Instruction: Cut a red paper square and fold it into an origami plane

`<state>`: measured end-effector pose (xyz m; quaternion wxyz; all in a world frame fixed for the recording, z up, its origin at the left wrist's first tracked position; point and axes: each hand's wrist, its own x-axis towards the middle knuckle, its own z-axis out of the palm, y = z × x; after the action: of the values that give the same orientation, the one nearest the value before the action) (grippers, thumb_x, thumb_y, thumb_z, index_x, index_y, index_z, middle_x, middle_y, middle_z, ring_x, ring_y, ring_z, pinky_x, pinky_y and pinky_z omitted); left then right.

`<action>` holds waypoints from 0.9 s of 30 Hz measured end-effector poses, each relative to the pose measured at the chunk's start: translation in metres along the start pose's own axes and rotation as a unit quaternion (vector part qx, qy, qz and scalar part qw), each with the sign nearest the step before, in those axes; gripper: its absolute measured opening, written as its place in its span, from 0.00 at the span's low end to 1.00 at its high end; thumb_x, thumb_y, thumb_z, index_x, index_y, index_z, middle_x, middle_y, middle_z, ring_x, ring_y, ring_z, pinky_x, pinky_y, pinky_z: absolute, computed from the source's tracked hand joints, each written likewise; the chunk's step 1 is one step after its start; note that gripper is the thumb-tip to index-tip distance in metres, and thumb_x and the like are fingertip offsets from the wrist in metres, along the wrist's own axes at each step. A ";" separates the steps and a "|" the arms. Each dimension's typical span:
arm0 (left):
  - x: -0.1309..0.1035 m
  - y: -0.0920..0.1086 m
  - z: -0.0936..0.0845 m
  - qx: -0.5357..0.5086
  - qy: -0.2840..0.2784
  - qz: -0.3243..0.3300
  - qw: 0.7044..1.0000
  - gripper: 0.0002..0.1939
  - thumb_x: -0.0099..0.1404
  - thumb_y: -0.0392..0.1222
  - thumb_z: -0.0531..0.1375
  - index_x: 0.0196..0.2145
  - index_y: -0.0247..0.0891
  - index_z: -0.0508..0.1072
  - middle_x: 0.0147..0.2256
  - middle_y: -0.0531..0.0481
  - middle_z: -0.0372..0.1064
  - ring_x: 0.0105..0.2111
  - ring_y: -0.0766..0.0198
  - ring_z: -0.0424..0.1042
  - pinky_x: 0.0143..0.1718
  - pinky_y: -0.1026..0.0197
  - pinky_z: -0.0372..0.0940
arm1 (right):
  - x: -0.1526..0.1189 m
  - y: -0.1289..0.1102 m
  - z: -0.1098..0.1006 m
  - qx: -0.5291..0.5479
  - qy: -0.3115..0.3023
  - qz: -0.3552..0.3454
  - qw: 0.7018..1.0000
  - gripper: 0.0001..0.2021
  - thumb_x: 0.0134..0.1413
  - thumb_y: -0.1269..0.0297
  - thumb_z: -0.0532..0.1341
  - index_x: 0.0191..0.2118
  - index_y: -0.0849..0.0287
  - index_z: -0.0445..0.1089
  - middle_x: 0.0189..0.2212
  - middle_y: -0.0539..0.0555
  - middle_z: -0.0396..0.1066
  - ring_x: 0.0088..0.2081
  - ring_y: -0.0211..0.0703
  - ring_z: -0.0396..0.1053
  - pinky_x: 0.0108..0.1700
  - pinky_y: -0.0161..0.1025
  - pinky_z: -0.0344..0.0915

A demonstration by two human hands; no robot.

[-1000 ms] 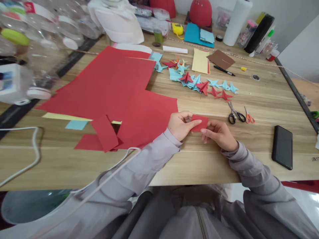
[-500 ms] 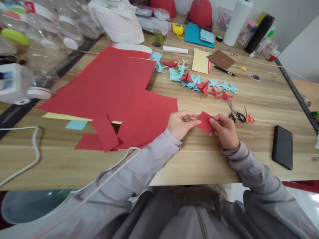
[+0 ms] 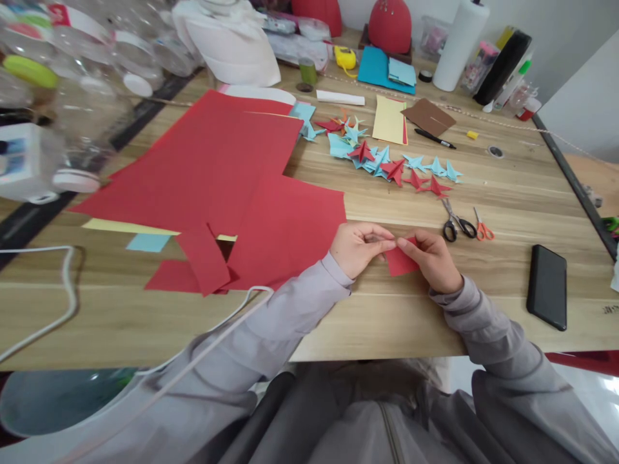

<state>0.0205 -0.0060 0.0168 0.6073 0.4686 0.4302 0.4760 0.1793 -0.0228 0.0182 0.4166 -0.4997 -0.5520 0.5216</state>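
Observation:
A small red paper piece [image 3: 401, 263] is held between my two hands above the wooden table, near its front edge. My left hand [image 3: 358, 249] pinches the paper's upper left corner between thumb and fingers. On the other side, my right hand [image 3: 436, 260] grips its upper right part, the thumb tip close to the left thumb. Large red sheets [image 3: 203, 167] lie to the left, one reaching close to my left hand. Beyond my hands lie folded red stars [image 3: 395, 170] and folded light blue stars [image 3: 381, 158].
Black-handled scissors [image 3: 458, 225], orange scissors [image 3: 483, 229] and a black phone [image 3: 547, 287] lie to the right. A white cable [image 3: 242, 309] crosses my left sleeve. Plastic bottles [image 3: 82, 116] crowd the left. A yellow tape measure [image 3: 345, 58] and a white bottle [image 3: 461, 45] stand at the back.
The small red paper has turned and moved slightly down. Both hands have shifted slightly, and their thumb tips have come close together at its top edge.

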 end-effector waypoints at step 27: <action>0.006 -0.005 -0.004 0.023 0.094 0.066 0.993 0.12 0.46 0.46 0.70 0.24 0.35 0.77 0.18 0.52 0.70 0.17 0.69 0.67 0.21 0.64 0.65 | 0.001 0.001 0.000 0.043 -0.051 0.028 0.997 0.18 0.43 0.50 0.68 0.31 0.62 0.70 0.19 0.50 0.72 0.18 0.35 0.68 0.22 0.33 0.66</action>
<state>0.0182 -0.0003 0.0105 0.5205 0.4628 0.4643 0.5471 0.1792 -0.0222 0.0171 0.3946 -0.4692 -0.5354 0.5809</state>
